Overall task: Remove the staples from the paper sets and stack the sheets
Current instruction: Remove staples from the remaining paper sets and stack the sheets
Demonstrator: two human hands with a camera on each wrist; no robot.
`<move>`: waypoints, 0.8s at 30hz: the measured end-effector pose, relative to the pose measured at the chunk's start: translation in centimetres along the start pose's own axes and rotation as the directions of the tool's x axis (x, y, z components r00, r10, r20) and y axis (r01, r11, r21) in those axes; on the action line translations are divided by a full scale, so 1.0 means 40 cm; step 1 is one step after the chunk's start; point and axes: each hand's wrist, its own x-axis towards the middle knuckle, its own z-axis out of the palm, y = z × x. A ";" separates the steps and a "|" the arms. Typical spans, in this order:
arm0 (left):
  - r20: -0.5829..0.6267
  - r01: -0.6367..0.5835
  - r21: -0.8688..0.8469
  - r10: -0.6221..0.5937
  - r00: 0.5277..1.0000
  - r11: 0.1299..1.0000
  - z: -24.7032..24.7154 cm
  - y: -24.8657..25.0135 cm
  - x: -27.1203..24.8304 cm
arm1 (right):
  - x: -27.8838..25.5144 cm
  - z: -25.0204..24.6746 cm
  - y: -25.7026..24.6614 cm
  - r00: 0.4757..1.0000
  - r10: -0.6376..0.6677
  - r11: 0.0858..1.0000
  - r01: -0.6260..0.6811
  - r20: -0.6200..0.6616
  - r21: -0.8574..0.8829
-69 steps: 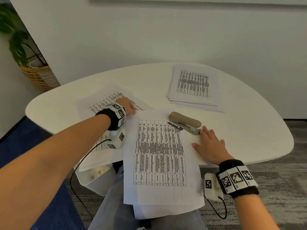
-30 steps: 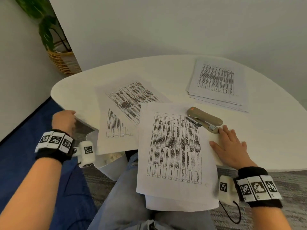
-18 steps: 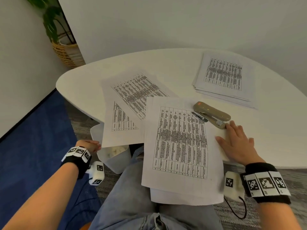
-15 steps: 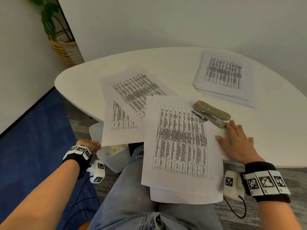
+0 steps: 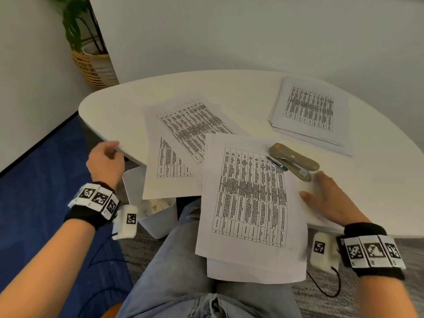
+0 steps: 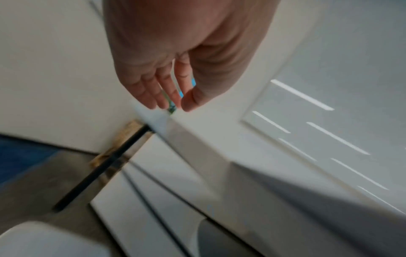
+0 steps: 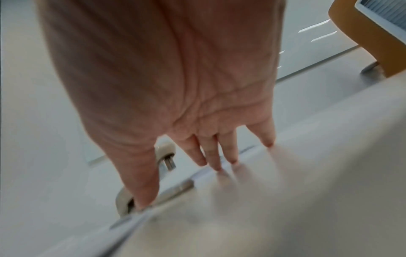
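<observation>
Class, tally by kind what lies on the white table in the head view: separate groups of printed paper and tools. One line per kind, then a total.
Groups of printed paper: 3 (far stack, left sheets, near sheets overhanging the table edge)
Staplers: 1 (tan stapler)
Total: 4

Soft even indoor light; motion-blurred wrist views, wide-angle edge bending.

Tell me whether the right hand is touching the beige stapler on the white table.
Cannot tell. In the head view the right hand lies flat, fingertips right beside the beige stapler; the right wrist view is blurred, with the thumb hiding the stapler's end.
</observation>
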 end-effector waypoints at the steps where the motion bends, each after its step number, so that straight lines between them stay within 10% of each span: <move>1: 0.042 -0.075 0.012 0.075 0.996 0.997 -0.006 0.030 -0.001 | -0.002 -0.020 -0.012 0.999 0.006 0.998 -0.004 -0.039 0.059; 5: 0.325 -0.349 -0.014 0.334 0.885 0.937 0.010 0.125 -0.061 | -0.002 -0.077 -0.076 0.965 -0.162 0.982 0.179 -0.206 0.065; 12: 0.738 -0.722 -0.050 0.513 0.438 0.690 0.100 0.134 -0.202 | 0.048 -0.109 -0.087 0.938 -0.241 0.969 0.247 -0.250 -0.010; 19: 0.753 -0.684 0.103 0.393 0.528 0.723 0.106 0.143 -0.219 | 0.043 -0.135 0.002 0.938 0.018 1.000 -0.020 -0.346 -0.001; 24: 0.722 -0.572 0.122 0.322 0.612 0.811 0.110 0.185 -0.248 | -0.041 -0.098 -0.034 0.877 0.006 0.998 0.025 -0.481 0.058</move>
